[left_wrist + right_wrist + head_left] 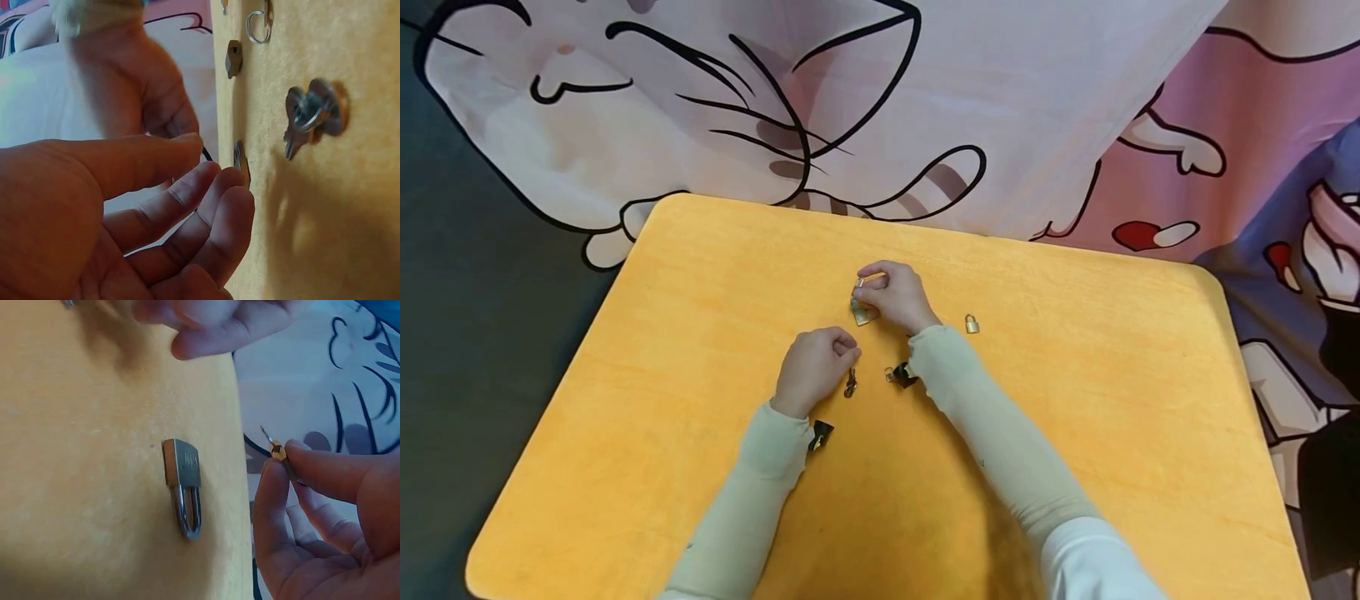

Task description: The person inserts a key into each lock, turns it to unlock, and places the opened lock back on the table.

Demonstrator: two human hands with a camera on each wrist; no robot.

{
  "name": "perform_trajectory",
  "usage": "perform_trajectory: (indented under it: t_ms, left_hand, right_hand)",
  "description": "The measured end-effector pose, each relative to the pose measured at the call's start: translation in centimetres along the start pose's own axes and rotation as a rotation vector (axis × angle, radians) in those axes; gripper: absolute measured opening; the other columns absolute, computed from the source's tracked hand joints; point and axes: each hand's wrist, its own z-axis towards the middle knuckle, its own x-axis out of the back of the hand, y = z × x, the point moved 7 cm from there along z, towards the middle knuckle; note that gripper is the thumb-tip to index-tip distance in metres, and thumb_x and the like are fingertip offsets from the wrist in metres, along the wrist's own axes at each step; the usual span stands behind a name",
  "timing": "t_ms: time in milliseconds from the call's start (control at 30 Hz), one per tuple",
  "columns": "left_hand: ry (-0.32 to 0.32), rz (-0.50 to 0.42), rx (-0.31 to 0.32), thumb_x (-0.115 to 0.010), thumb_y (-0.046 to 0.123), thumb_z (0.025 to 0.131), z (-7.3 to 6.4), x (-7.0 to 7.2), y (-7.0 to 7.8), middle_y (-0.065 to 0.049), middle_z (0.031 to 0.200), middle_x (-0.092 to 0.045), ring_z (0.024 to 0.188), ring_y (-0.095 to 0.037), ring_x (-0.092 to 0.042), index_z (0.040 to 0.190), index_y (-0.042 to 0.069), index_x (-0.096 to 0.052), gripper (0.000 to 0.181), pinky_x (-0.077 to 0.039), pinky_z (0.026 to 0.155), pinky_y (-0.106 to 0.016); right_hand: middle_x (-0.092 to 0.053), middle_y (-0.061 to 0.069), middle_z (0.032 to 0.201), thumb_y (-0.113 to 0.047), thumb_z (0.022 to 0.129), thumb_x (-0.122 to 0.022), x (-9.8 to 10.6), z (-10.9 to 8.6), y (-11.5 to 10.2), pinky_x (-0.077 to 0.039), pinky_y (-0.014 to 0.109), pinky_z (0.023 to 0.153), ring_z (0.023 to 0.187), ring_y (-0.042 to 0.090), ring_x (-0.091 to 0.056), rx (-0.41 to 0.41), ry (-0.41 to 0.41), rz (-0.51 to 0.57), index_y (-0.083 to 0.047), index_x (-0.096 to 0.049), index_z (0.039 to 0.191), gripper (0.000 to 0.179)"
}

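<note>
My right hand point(897, 297) pinches a small brass padlock point(279, 450) between thumb and fingertips, its dark keyhole facing the right wrist camera. Thin silver metal juts from it. Below those fingers a larger brass padlock point(182, 464) lies on the yellow table, its steel shackle point(189, 515) pointing away from the body. My left hand point(817, 367) hovers with loosely bent fingers, thumb and index fingertips close together; I see nothing clearly held. Just beside it a bunch of small keys point(306, 119) on a ring rests on the table.
Another small padlock point(972, 323) lies on the table to the right. A metal ring point(256, 28) shows near the right wrist. The yellow table point(700, 275) has rounded corners, and a cartoon-printed cloth point(1000, 100) hangs along its far edge.
</note>
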Motion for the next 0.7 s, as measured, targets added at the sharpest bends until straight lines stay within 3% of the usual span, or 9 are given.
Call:
perform_trajectory:
  t_ms: [267, 700]
  left_hand:
    - [-0.034, 0.038, 0.025, -0.079, 0.025, 0.088, -0.6, -0.6, -0.5, 0.003, 0.077, -0.071, 0.068, -0.011, -0.065, 0.089, 0.011, -0.074, 0.015, -0.054, 0.065, -0.034]
    - [-0.058, 0.151, 0.050, -0.086, 0.034, 0.080, -1.0, -1.1, -0.5, 0.006, 0.070, -0.066, 0.059, -0.012, -0.058, 0.077, 0.016, -0.072, 0.023, -0.049, 0.056, -0.032]
  right_hand:
    - [-0.072, 0.007, 0.096, -0.014, 0.092, -0.075, -2.1, 1.8, -0.9, -0.055, 0.028, 0.067, 0.084, 0.023, -0.071, -0.030, -0.049, -0.093, -0.006, -0.068, 0.119, 0.029]
    - [-0.069, 0.006, 0.099, -0.011, 0.091, -0.076, -3.4, 2.9, -0.9, -0.054, 0.027, 0.071, 0.086, 0.019, -0.065, -0.019, -0.080, -0.246, -0.007, -0.069, 0.114, 0.024]
